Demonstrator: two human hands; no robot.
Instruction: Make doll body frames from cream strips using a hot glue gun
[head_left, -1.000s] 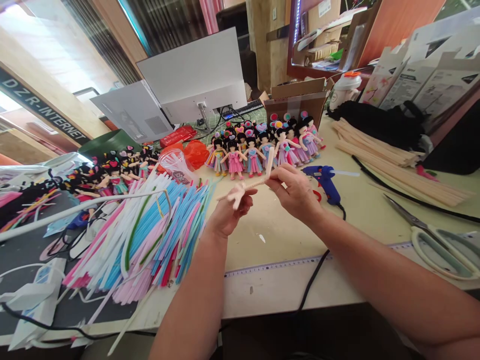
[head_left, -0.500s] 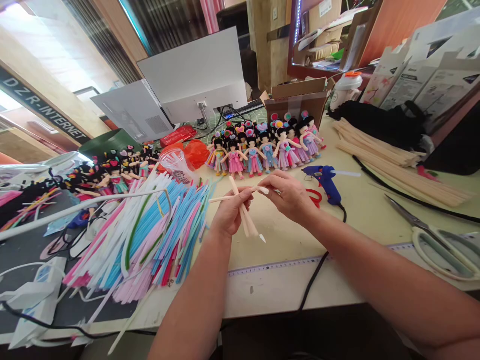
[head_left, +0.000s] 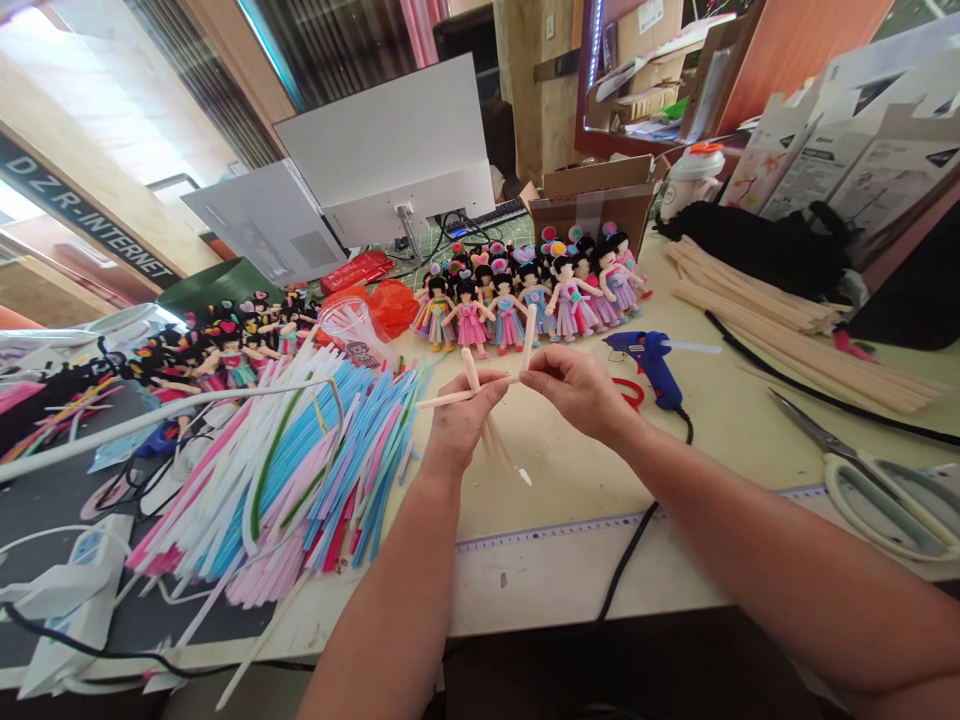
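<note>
Above the middle of the pale table, my left hand pinches a bundle of cream pipe cleaners. One strand sticks out to the left, and others hang down below the fingers. My right hand is closed on the same bundle from the right and bends one strand upward. The two hands almost touch.
A row of small dolls in pink and purple dresses stands behind the hands. A blue glue gun lies to the right, with large scissors further right and cream sticks behind. A heap of coloured pipe cleaners lies left.
The bundle was turned in my hands, then a strand at the right was bent up. Both hands stayed above the same spot on the table.
</note>
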